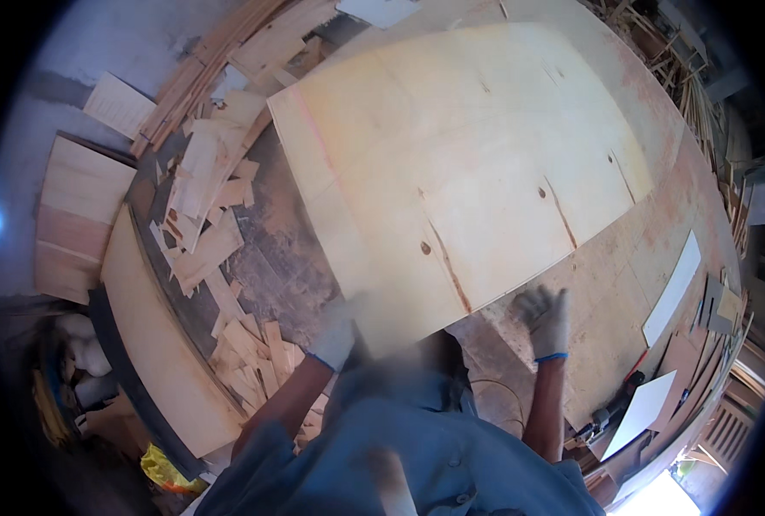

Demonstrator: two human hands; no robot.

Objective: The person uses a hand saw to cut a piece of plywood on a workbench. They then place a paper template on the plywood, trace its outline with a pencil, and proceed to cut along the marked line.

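Note:
A large pale plywood sheet (pixel 503 129) with dark knots and cracks spreads in front of me, its near corner reaching close to my body. My left hand (pixel 332 337), in a white work glove with a blue cuff, is at the sheet's left edge beside that corner. Its fingers are blurred and partly hidden, so their grip cannot be made out. My right hand (pixel 546 320), gloved the same way, is just off the sheet's near right edge. Its fingers are spread, and it holds nothing.
Wood offcuts (pixel 219 206) lie heaped on the left, with more scraps (pixel 258 357) near my left forearm. A curved board (pixel 163 335) stands farther left. Beneath the sheet is a broad, worn work surface (pixel 614 284). On the right are a white strip (pixel 673 288) and a dark power tool (pixel 610 413).

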